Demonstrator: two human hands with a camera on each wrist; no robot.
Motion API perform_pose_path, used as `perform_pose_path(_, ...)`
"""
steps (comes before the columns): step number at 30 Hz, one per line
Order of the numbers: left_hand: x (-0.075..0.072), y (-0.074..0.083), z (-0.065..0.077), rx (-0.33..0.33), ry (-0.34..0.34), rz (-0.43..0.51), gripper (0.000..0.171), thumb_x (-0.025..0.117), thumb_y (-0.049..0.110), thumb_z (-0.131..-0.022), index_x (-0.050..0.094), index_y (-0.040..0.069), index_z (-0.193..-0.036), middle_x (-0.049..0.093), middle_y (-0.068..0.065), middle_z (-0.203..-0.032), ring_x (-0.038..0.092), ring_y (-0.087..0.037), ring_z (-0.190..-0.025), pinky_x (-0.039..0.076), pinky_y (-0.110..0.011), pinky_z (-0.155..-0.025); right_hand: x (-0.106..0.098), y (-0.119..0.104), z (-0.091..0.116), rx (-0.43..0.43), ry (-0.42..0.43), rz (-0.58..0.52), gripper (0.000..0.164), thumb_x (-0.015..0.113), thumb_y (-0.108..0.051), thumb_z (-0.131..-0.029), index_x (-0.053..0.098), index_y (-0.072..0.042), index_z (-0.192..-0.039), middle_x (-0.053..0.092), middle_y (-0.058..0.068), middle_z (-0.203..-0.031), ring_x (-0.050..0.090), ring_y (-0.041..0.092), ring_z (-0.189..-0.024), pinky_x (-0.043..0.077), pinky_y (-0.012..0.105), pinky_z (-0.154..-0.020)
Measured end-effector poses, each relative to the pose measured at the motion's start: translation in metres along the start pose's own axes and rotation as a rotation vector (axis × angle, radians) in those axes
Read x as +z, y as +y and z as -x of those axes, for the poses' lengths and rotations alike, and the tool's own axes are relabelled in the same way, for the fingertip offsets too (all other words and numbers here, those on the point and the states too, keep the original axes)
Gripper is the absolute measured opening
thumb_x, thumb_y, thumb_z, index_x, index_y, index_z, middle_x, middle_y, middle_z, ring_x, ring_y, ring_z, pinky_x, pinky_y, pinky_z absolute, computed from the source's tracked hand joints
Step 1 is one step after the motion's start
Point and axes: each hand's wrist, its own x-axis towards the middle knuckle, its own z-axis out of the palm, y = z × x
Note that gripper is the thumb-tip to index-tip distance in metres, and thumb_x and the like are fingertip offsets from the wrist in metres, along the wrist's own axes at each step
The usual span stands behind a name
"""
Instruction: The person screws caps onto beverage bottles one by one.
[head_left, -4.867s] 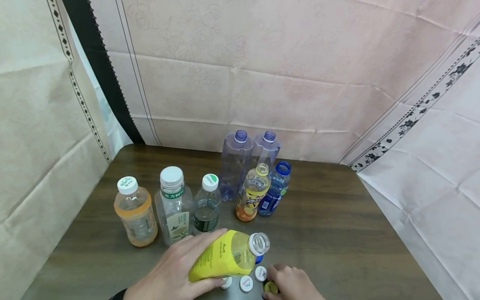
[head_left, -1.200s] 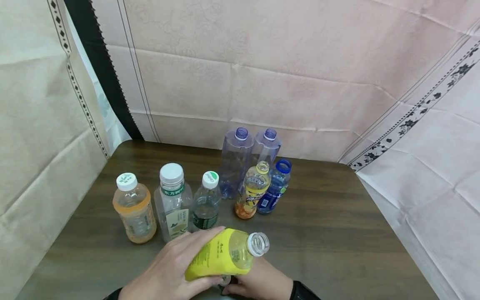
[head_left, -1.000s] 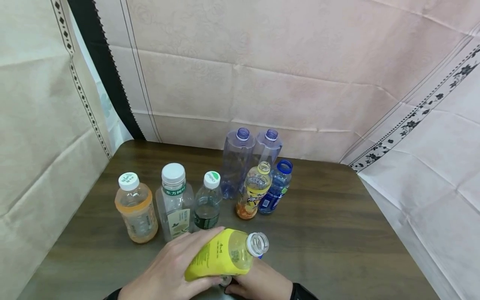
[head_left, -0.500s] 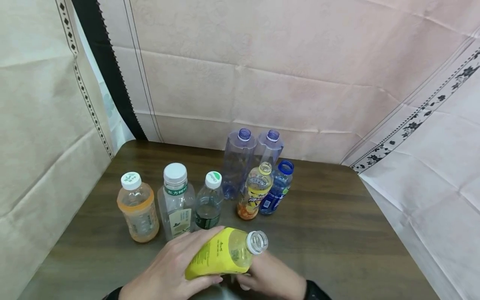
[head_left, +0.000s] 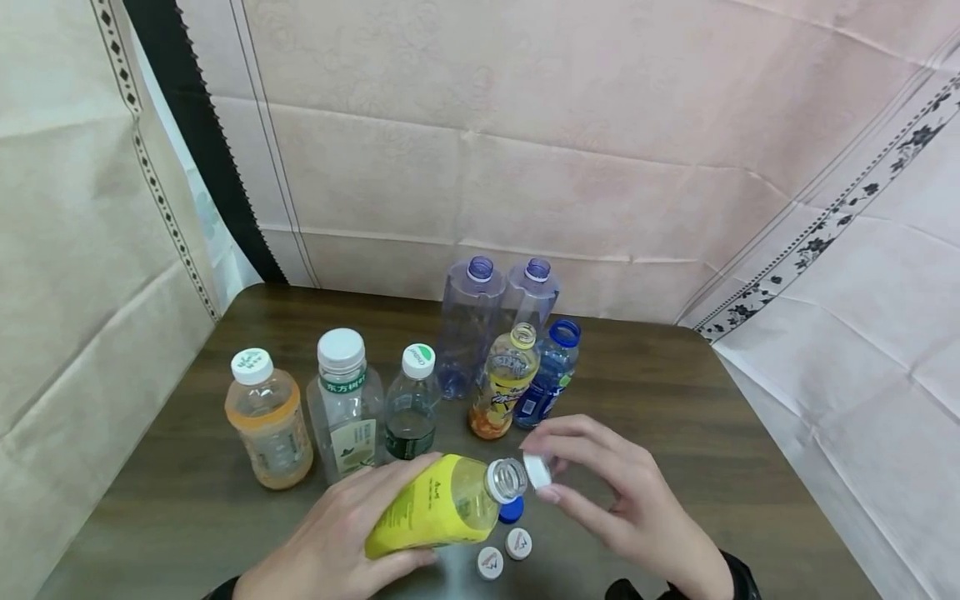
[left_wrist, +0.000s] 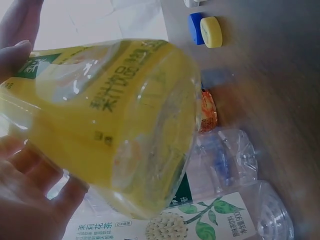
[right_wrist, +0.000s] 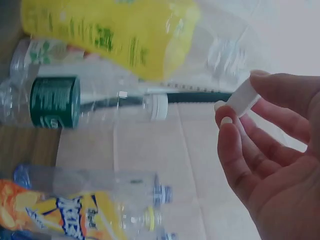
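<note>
Above the table [head_left: 697,433], left hand [head_left: 337,533] grips yellow bottle [head_left: 431,507]; right hand [head_left: 622,496], newly raised, pinches white cap [head_left: 537,472].

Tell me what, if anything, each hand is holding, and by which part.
The left hand grips the yellow-labelled bottle around its body; the right hand pinches a white cap by its edge.

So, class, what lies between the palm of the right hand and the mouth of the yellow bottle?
A white cap, pinched by the right hand near the open mouth of the yellow bottle. The head view shows it.
</note>
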Motion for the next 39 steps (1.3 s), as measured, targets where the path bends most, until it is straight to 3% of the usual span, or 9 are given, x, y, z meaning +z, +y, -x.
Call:
perform_pose_path(7,0.001,-0.001,-0.001,0.004,-0.035,0.015,0.073,0.061,0.064,-0.083,0.031,0.043,-0.145,0.051,0.027,-0.127,0.053,0.007,-0.095,0.051,-0.027,-0.080,0.000,-0.007,-0.002,-0.028,-0.107,-0.010,0.037,0.067,-0.001,-0.088,0.063,-0.005,-0.125,0.060,0.010,-0.122,0.059,0.015,-0.112,0.050,0.018,-0.095)
perform_pose_path(11,0.002,-0.002,-0.001,0.023,-0.029,0.018,0.074,0.063,0.062,-0.083,0.032,0.041,-0.146,0.052,0.025,-0.127,0.053,0.007,-0.094,0.051,-0.026,-0.079,-0.002,-0.009,-0.003,-0.045,-0.131,0.012,0.035,0.064,-0.002,-0.090,0.062,-0.005,-0.126,0.059,0.009,-0.124,0.057,0.015,-0.112,0.049,0.017,-0.095)
perform_pose_path(14,0.002,-0.003,-0.001,0.034,-0.025,0.008,0.075,0.063,0.062,-0.083,0.030,0.041,-0.146,0.053,0.024,-0.127,0.053,0.007,-0.093,0.051,-0.026,-0.078,-0.002,-0.010,-0.003,-0.013,-0.137,0.037,0.036,0.066,-0.004,-0.090,0.063,-0.007,-0.126,0.059,0.007,-0.123,0.058,0.013,-0.110,0.049,0.016,-0.093)
perform_pose_path(21,0.003,-0.003,-0.001,0.052,-0.010,-0.019,0.076,0.064,0.062,-0.082,0.029,0.042,-0.147,0.054,0.023,-0.127,0.053,0.007,-0.095,0.051,-0.027,-0.079,0.002,-0.012,-0.003,0.109,-0.073,0.067,0.036,0.075,-0.009,-0.082,0.067,-0.015,-0.117,0.064,-0.002,-0.109,0.060,0.005,-0.093,0.053,0.015,-0.078)
perform_pose_path(29,0.004,-0.003,0.000,0.062,-0.006,-0.018,0.075,0.064,0.060,-0.083,0.030,0.041,-0.146,0.056,0.022,-0.127,0.053,0.006,-0.095,0.051,-0.027,-0.080,0.010,-0.012,-0.002,0.174,0.007,0.042,0.027,0.079,-0.012,-0.079,0.067,-0.018,-0.103,0.061,-0.007,-0.085,0.054,0.002,-0.072,0.051,0.016,-0.060)
perform_pose_path(34,0.003,-0.003,0.000,0.043,-0.029,-0.003,0.074,0.065,0.059,-0.083,0.030,0.043,-0.146,0.056,0.023,-0.127,0.054,0.007,-0.095,0.051,-0.028,-0.081,0.017,-0.010,0.000,0.214,0.040,0.088,0.019,0.079,-0.018,-0.080,0.062,-0.019,-0.088,0.052,-0.007,-0.072,0.046,0.000,-0.062,0.043,0.012,-0.051)
perform_pose_path(39,0.004,-0.003,0.001,0.041,-0.043,0.009,0.076,0.069,0.054,-0.082,0.031,0.041,-0.146,0.058,0.022,-0.125,0.054,0.006,-0.094,0.051,-0.028,-0.081,0.023,-0.009,0.000,0.214,0.060,0.169,0.025,0.075,-0.027,-0.084,0.053,-0.019,-0.075,0.043,-0.008,-0.063,0.039,-0.005,-0.059,0.033,0.005,-0.049)
